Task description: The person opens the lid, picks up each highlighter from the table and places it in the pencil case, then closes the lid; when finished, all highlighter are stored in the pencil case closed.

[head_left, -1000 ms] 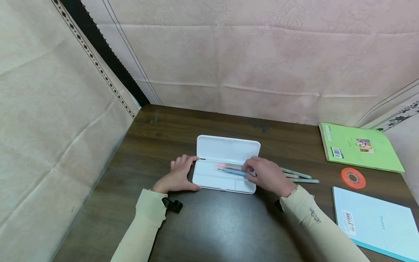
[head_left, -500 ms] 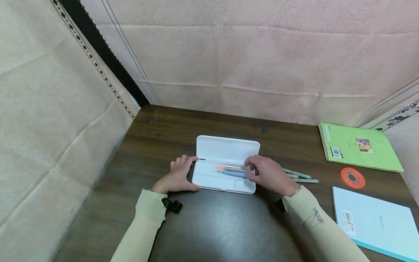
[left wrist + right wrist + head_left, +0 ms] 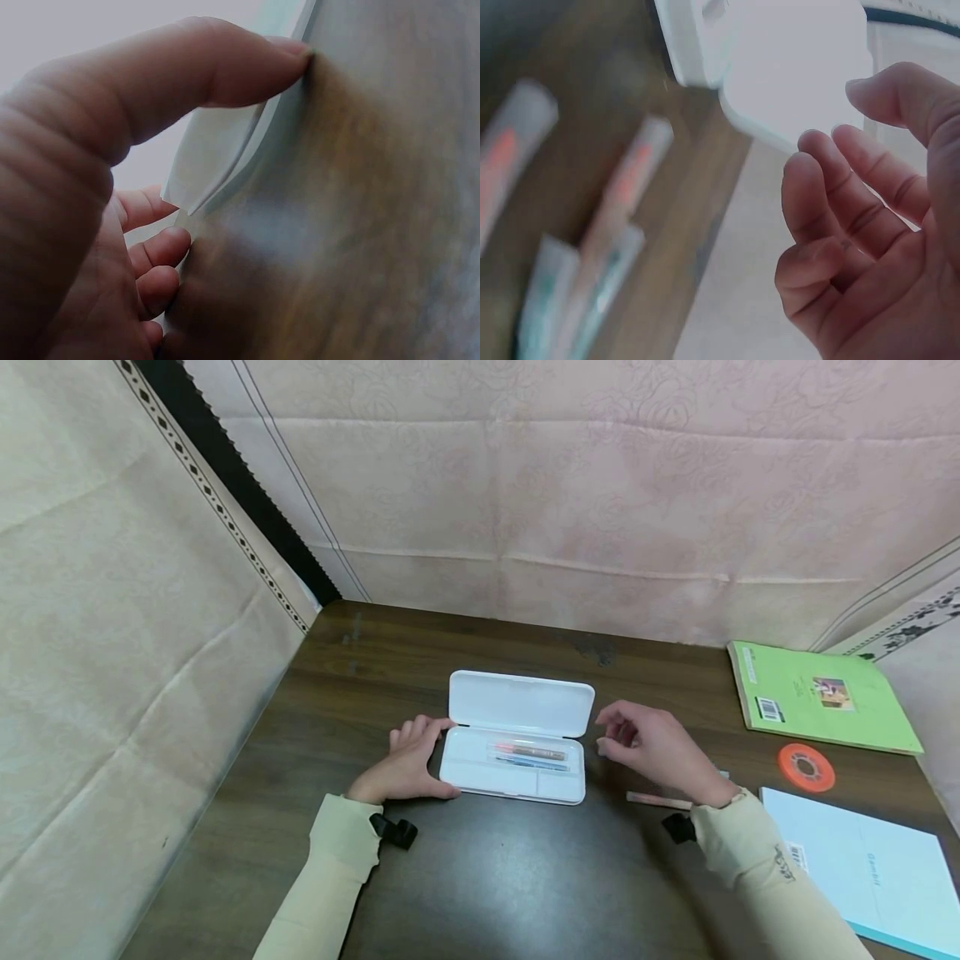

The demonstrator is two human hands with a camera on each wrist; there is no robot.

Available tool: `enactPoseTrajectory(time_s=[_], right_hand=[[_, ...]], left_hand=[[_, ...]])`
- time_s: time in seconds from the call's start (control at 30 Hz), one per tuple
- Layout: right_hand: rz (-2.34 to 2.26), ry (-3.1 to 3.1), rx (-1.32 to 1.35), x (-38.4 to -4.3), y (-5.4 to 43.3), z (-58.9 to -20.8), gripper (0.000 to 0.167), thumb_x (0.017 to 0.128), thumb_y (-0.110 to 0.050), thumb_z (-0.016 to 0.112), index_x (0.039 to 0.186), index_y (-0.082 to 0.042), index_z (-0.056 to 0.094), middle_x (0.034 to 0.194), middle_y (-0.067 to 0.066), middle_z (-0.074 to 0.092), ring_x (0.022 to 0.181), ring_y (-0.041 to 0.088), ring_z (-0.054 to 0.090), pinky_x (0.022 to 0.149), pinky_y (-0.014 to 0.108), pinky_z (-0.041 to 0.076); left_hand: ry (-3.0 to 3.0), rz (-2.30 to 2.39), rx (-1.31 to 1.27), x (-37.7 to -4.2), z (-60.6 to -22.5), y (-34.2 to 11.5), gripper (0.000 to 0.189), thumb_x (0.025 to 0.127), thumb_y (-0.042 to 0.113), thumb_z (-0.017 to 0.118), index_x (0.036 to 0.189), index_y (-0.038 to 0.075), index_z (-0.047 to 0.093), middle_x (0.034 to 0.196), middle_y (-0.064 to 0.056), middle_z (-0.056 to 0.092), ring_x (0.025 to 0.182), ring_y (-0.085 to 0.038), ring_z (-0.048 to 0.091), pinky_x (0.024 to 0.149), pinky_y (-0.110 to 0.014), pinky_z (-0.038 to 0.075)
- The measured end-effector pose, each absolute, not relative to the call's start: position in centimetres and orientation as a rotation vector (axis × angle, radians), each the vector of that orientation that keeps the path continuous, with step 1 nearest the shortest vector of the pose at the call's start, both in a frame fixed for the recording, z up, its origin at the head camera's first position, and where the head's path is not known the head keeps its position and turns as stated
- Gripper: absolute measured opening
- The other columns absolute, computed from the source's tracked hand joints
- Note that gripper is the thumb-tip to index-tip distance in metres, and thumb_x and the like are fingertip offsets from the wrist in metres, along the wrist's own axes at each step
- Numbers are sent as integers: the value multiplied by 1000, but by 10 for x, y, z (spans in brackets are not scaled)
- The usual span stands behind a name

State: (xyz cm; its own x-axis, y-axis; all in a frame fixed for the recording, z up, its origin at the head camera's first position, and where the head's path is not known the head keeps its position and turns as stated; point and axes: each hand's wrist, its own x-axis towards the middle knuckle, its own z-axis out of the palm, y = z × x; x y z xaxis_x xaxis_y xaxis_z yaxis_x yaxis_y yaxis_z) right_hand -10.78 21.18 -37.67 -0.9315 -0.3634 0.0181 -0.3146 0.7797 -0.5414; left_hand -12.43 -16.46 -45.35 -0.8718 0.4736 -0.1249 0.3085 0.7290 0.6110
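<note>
An open white pencil case (image 3: 480, 778) lies on the table with its lid raised at the back. Inside it are a pen with a pink tip (image 3: 531, 751) and a blue pen (image 3: 532, 764). My left hand (image 3: 407, 762) holds the case's left end, thumb at the front corner and index finger near the hinge. To the right of the case, my right hand (image 3: 660, 745) hovers with fingers loosely bent and nothing in them. Under that hand a pinkish pen (image 3: 658, 800) lies on the table; the right wrist view shows several blurred pens, one with an orange mark (image 3: 630, 172).
At the back right lies a green book (image 3: 795, 693). An orange disc (image 3: 806, 767) sits in front of it, and a light blue notebook (image 3: 862, 868) lies nearest, partly behind the right sleeve. Cloth hangs behind the dark wooden table (image 3: 510, 877) and on its left.
My right hand has let go of the pens, now lying in the case, and has moved right, away from it. My left hand stays at the case's left end.
</note>
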Motion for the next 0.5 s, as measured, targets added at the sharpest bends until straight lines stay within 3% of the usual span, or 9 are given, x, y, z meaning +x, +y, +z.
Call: enactPoseTrajectory(time_s=[0.5], right_hand=[[-812,3050,-346,-99,295,-349,18,90,-17,70,106,-11,64,91,5,69,75,5,58,65,20,48]], left_hand=[[2664,893,627,-125,-454,-164,98,66,48,86,145,15,37,123,-9,44,105,-24,34,84,-41,19]])
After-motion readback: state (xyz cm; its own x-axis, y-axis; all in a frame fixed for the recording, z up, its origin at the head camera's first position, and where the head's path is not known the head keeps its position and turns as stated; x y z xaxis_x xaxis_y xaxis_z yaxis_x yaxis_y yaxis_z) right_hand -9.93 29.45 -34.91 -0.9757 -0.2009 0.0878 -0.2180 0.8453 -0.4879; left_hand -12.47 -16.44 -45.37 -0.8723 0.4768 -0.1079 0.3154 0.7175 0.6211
